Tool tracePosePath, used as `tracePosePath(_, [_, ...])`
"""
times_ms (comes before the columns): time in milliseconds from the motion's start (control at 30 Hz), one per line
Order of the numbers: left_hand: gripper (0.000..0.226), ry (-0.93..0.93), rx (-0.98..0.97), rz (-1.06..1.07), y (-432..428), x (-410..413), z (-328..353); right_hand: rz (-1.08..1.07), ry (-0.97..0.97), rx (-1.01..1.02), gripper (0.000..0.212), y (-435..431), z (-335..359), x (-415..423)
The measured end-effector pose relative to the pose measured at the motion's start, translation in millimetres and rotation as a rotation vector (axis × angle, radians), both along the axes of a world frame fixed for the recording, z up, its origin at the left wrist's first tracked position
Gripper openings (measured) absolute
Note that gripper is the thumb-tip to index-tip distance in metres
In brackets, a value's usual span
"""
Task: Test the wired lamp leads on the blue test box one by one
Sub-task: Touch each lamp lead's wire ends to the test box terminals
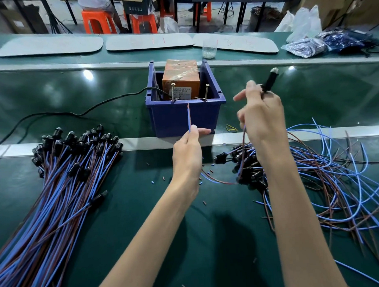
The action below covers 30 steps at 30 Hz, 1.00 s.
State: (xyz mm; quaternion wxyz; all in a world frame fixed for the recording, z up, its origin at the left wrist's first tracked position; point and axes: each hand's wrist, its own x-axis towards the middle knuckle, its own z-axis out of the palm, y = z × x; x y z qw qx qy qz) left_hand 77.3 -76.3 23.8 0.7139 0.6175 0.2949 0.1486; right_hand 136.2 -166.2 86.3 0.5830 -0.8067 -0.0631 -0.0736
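Note:
The blue test box (183,120) stands mid-table with an orange unit (180,79) inside and two upright screws (173,91) on its front rim. My left hand (187,149) pinches the blue and brown wire ends (189,116), which point up just in front of the box, below the screws. My right hand (261,117) grips a black lamp holder (270,79) raised to the right of the box, bulb end up. The lead's wires loop down between both hands.
A neat bundle of wired lamps (63,180) lies at the left. A tangled pile of lamp leads (327,177) lies at the right. A black power cable (76,114) runs left from the box. A plastic cup (209,48) and bags (305,47) sit behind.

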Motion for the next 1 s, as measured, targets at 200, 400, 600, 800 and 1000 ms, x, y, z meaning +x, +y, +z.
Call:
tracePosePath(200, [0.024,-0.159,-0.186,-0.126,0.9,1.7,1.1,0.041,-0.012,0.593,0.027,-7.9,9.7,1.3])
tracePosePath(400, [0.016,-0.047,-0.093,-0.321,6.0,2.7,1.9,-0.253,-0.257,0.035,0.053,-11.3,1.9,-1.9])
tracePosePath(600, [0.023,-0.05,-0.022,-0.271,10.9,4.6,-0.5,-0.145,-0.155,0.157,0.04,-15.7,0.9,9.8])
tracePosePath(800, [0.035,-0.046,0.022,-0.271,12.5,4.3,1.4,-0.277,-0.221,0.467,0.04,-25.0,7.7,13.2])
tracePosePath(1000, [0.042,-0.054,0.059,-0.265,6.6,0.5,7.3,-0.283,-0.112,0.796,0.043,-39.9,10.6,19.5])
